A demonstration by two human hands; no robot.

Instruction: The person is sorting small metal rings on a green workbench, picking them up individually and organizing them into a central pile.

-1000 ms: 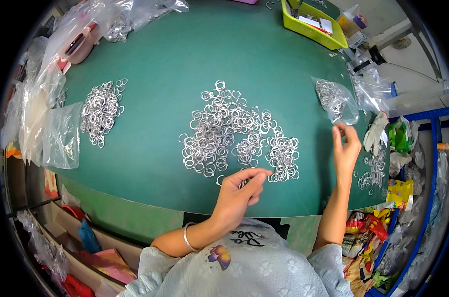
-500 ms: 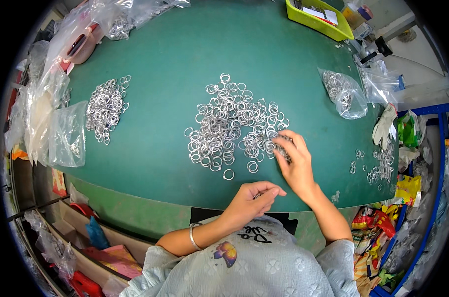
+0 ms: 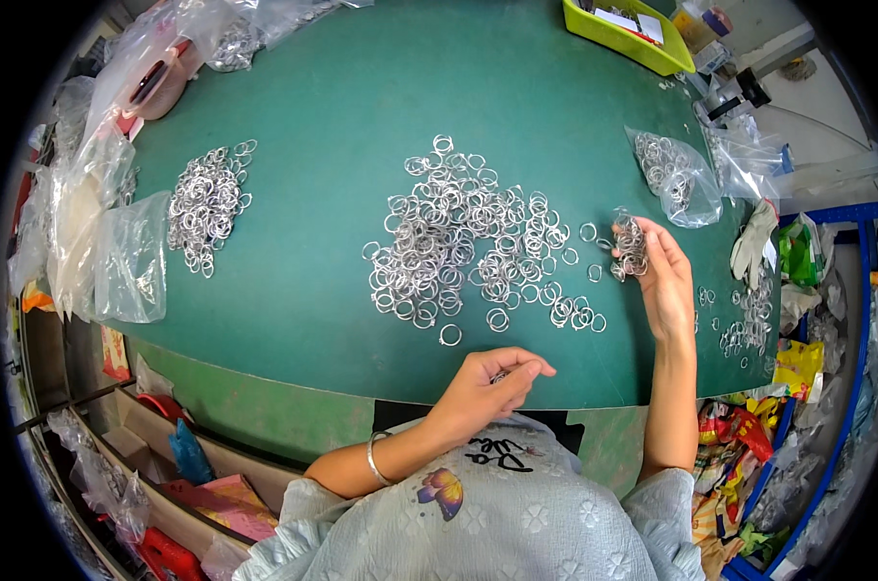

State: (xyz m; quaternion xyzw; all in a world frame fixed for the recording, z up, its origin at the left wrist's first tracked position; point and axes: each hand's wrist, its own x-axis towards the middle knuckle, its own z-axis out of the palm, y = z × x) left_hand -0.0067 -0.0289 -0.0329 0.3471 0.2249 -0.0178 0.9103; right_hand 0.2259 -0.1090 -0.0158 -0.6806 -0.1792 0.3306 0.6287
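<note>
A loose heap of silver metal rings (image 3: 429, 252) lies in the middle of the green table, with its right side thinning into scattered single rings. Just right of that heap, my right hand (image 3: 664, 281) is closed around a bunch of metal rings (image 3: 630, 245), raised with the bunch showing past the fingertips. A few single rings (image 3: 594, 273) lie beside it. My left hand (image 3: 497, 380) is curled near the table's front edge, its fingers wrapped over metal rings (image 3: 499, 377) that show only as a small bit between thumb and fingers.
Another pile of rings (image 3: 207, 203) is at the left, beside clear plastic bags (image 3: 134, 261). To the right are a bag of rings (image 3: 673, 174), a small ring pile (image 3: 749, 320) and a white glove (image 3: 752, 247). A yellow-green tray (image 3: 633, 44) stands at the far right.
My right hand has moved right and up, away from the heap, with a bunch of rings in its grip. Some rings now lie spread out to the heap's right. The left hand has barely moved.
</note>
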